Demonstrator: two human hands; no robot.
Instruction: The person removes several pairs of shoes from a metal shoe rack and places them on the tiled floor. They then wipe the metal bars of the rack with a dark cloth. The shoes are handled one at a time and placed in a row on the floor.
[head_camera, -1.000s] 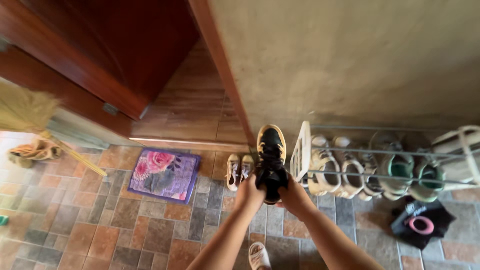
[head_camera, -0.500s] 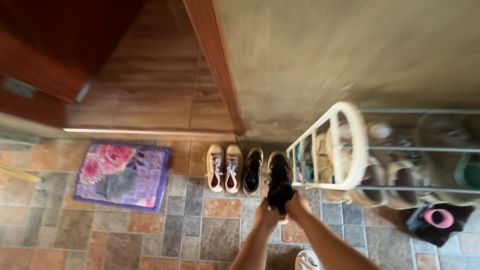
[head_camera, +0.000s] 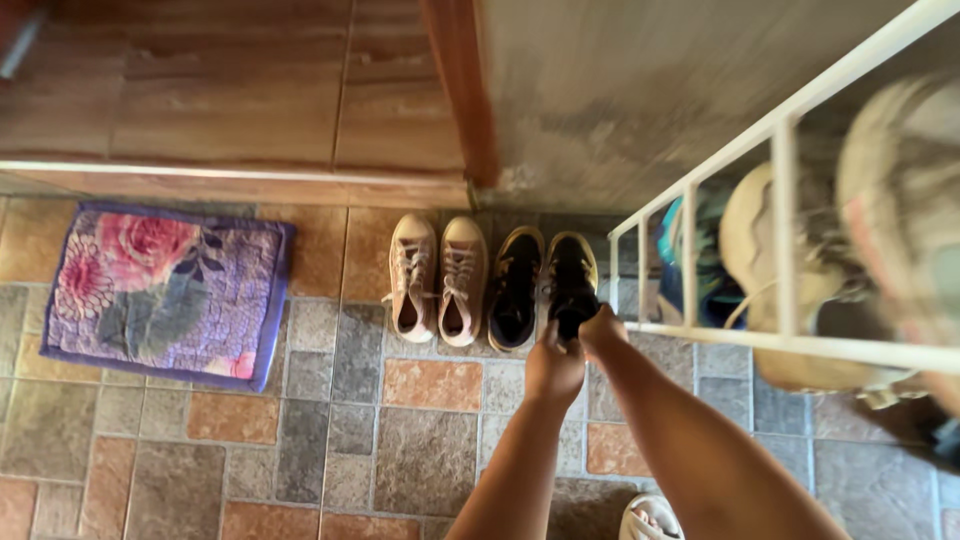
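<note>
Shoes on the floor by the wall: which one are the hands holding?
The black shoe at the row's right end, beside the rack. Both hands grip its heel; its mate and the beige pair lie untouched.

Our hands (head_camera: 575, 350) cover the heel of the black shoe (head_camera: 572, 280). The shoes on the white rack (head_camera: 780, 200) blur beyond telling, and the frame's bottom edge cuts off a sandal (head_camera: 650, 518).

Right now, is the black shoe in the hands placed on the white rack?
No, the black shoe sits on the tiled floor beside its matching shoe, left of the white rack.
</note>
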